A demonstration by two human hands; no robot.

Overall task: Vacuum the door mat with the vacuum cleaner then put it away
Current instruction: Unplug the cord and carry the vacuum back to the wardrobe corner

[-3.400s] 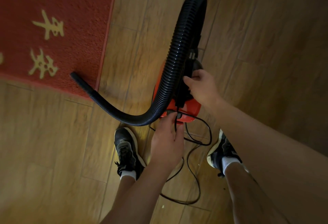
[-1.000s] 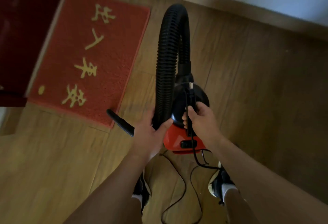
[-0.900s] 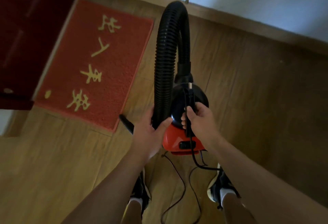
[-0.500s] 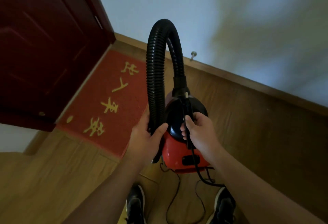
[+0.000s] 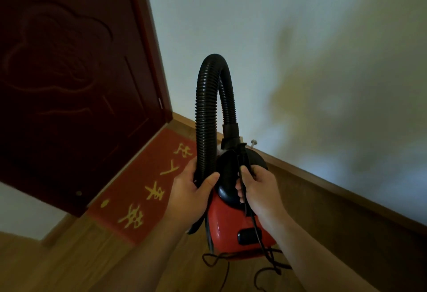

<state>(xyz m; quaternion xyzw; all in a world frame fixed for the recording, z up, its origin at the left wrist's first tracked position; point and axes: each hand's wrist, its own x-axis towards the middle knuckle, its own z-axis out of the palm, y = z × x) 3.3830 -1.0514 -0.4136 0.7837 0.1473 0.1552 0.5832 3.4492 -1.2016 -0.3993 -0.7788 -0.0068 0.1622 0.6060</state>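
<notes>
Vacuum cleaner (image 5: 231,227): held up in both hands in front of the person, above the wooden floor (image 5: 69,264) and to the right of the door mat (image 5: 147,190).
Left grip: left hand (image 5: 188,191) closed round the black hose (image 5: 205,116), low on its near leg.
Right grip: right hand (image 5: 262,187) closed round the top handle (image 5: 242,157), with the cord (image 5: 255,227) caught under the fingers.
Door mat: flat on the floor, against the dark door (image 5: 69,83).
Stage, judged: carrying off to storage.
Risk one: the cord hangs in loose loops below the body; a foot could snag it and jerk the machine.
Risk two: the hose's free end, mostly hidden below the left hand, may swing and strike the door.
</notes>
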